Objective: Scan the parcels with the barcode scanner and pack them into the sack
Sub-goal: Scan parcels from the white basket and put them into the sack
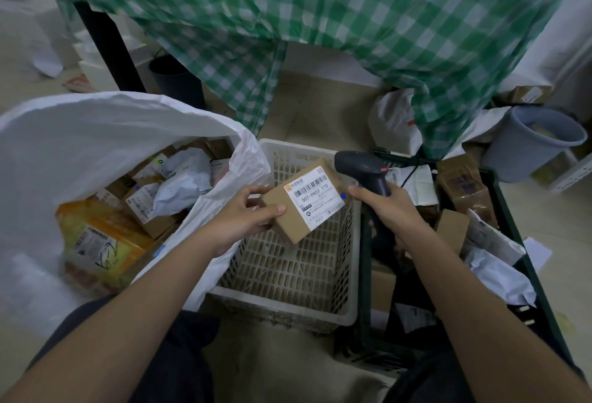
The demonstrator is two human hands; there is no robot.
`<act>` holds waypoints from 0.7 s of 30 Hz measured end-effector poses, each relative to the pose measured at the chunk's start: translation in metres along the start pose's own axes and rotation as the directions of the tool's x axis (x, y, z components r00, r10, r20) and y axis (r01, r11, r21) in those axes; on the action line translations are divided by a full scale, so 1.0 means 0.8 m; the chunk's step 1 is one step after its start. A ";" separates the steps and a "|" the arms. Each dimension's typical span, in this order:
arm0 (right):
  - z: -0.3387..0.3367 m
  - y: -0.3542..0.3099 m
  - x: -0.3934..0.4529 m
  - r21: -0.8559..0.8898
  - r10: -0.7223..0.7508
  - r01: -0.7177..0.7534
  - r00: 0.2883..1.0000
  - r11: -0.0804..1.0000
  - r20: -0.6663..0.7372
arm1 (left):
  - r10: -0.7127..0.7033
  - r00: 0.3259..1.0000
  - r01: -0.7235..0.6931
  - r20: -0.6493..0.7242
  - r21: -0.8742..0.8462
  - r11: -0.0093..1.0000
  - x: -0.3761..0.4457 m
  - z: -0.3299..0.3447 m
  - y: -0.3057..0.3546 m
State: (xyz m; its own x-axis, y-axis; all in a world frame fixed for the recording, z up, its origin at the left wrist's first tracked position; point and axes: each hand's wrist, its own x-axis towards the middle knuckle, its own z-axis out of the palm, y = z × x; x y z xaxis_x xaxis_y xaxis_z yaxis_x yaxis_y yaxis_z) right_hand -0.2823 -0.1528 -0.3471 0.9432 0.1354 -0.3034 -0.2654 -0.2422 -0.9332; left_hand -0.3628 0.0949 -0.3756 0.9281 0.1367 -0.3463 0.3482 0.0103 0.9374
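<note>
Parcel (304, 199), a small stiff cardboard box judged light, is held label-up over the white basket (347, 316), pinched at its left end by the left hand (248, 215). The barcode scanner (363, 171) is gripped by right-hand fingers (362, 194); the sack (80, 136) gapes just left.

- My only view rides on the head, angled forward and down, close over the white basket (347, 236) between my forearms.
- No second view overlaps it.

Green checked cloth (320, 18) over table; grey bin (525, 143) right.
</note>
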 end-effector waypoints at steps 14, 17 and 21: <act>-0.039 0.029 -0.053 -0.396 -0.098 0.233 0.938 0.888 0.332 | 0.148 0.969 -0.100 -0.195 0.239 0.966 0.020 0.016 -0.012; -0.042 0.033 -0.060 -0.408 -0.145 0.298 0.920 0.863 0.364 | 0.149 0.969 -0.104 -0.196 0.221 0.970 0.020 0.018 -0.015; -0.046 0.039 -0.061 -0.408 -0.152 0.301 0.921 0.862 0.360 | 0.139 0.974 -0.104 -0.178 0.196 0.975 0.025 0.018 -0.020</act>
State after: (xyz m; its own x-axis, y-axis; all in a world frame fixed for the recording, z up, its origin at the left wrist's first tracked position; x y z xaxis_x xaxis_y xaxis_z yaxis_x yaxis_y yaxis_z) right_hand -0.3292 -0.2019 -0.3544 0.8368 0.5069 -0.2070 0.1370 -0.5599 -0.8172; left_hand -0.3483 0.0828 -0.3983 0.9292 0.3109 -0.1998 0.2690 -0.1983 0.9425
